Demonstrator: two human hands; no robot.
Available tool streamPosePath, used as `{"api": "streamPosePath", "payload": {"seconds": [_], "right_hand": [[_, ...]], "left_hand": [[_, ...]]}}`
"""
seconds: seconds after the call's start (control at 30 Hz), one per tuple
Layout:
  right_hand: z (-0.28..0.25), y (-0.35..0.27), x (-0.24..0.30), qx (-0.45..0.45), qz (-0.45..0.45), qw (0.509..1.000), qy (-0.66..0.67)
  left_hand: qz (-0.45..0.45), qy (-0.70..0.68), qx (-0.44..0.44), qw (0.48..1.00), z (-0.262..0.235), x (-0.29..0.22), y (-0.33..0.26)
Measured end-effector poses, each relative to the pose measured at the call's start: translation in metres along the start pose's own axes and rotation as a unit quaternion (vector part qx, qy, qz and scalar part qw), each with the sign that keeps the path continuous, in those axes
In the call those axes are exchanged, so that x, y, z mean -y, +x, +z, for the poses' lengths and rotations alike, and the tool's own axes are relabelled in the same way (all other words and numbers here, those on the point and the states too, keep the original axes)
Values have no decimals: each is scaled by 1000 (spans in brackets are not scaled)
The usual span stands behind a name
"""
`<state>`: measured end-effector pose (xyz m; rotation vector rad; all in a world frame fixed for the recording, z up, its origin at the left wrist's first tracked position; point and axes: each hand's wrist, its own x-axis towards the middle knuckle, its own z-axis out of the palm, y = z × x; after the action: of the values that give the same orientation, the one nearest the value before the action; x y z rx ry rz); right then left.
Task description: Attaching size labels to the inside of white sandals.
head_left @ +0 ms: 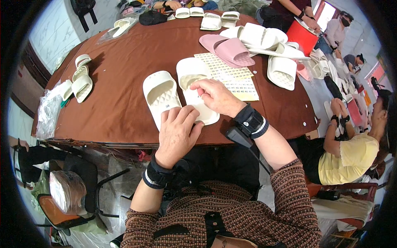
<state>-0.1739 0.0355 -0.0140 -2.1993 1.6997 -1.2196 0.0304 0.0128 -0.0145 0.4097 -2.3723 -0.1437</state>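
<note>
Two cream slippers lie side by side at the table's near edge, toes pointing away. My left hand point(177, 131) rests across the heel of the left slipper point(161, 91), its fingers lying on the footbed and its thumb reaching to the other slipper's heel. A small printed sticker point(167, 106) shows on the left footbed. Over the right slipper point(191, 70) is my right hand point(219, 97), fingers curled and thumb drawn close to them; anything small between them is hidden. Just beyond that hand lie sheets of printed stickers point(244, 87), partly overlapping.
A pink pair of slippers point(227, 50) and a pile of cream slippers point(260, 37) stand beyond the sheets. More cream slippers point(82, 84) and clear plastic bags point(49, 111) are at the left. A red bucket point(300, 38) stands far right. Other people work around.
</note>
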Motion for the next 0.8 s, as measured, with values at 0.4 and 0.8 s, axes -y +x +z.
{"api": "streamPosePath", "payload": {"seconds": [0.4, 0.8], "right_hand": [[0, 1, 1, 14, -4, 1000, -6], [2, 2, 1, -21, -48, 998, -47]], "left_hand": [[-4, 0, -2, 1000, 0, 0, -1], [-5, -1, -3, 1000, -2, -1, 0]]}}
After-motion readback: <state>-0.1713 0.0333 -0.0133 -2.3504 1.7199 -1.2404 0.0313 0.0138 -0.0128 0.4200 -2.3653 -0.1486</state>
